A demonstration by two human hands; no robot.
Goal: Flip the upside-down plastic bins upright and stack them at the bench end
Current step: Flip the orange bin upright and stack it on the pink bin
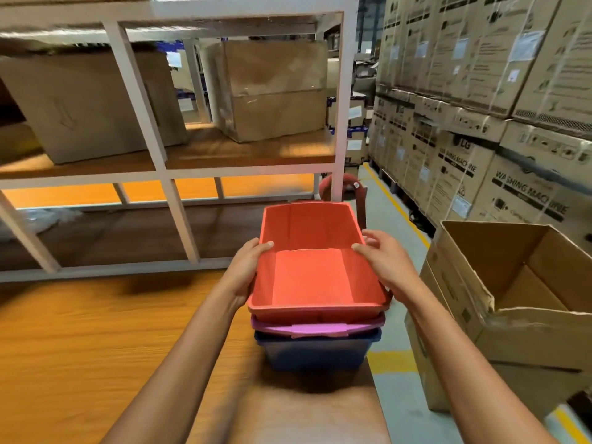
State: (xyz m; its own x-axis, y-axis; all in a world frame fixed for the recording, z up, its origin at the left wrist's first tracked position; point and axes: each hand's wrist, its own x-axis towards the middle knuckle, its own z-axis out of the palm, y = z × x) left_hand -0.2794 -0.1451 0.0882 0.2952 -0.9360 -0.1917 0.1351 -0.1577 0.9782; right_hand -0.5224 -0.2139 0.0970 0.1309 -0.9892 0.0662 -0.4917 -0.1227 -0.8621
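Note:
A red plastic bin [312, 277] sits upright, open side up, on top of a stack near the right end of the wooden bench [96, 341]. Under it a purple bin [317, 328] shows only its rim, nested in a dark blue bin [315, 354] that stands on the bench. My left hand [246, 270] grips the red bin's left wall, thumb over the rim. My right hand [384, 264] holds the right wall the same way. The red bin tilts slightly toward me.
A white metal shelf frame [179, 219] with cardboard boxes [275, 91] rises behind the bench. An open cardboard box [512, 299] stands on the floor to the right. Stacked washing machine cartons [480, 107] line the aisle. A red object [349, 187] pokes up behind the bin.

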